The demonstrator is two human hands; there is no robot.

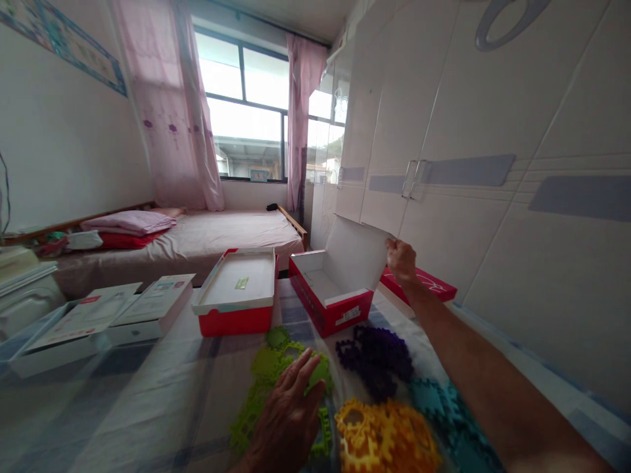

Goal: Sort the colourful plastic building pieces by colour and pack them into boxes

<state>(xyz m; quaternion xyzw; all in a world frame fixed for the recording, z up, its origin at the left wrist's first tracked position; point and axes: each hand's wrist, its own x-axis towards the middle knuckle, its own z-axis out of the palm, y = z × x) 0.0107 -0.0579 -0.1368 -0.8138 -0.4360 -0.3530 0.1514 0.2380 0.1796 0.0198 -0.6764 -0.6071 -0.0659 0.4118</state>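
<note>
My right hand (401, 261) pinches the upper corner of the raised white-lined lid (355, 253) of a red cardboard box (348, 312). The box stands open, and the part of its inside that shows is white. Low in the view, my left hand (290, 410) rests over a pile of green plastic gear-shaped pieces (265, 362), its fingers stretched out and partly covering them. Close by lie dark purple pieces (377, 355), yellow-orange pieces (384, 437) and teal pieces (448, 414), all with toothed edges.
Left of the open box is a red box (235, 322) with a white tray-like top (241, 269). Two white boxes (152, 305) stand farther left. Behind my right hand lies a flat red box (434, 284). A bed (227, 230) is beyond the table, and white cabinets (458, 118) line the right.
</note>
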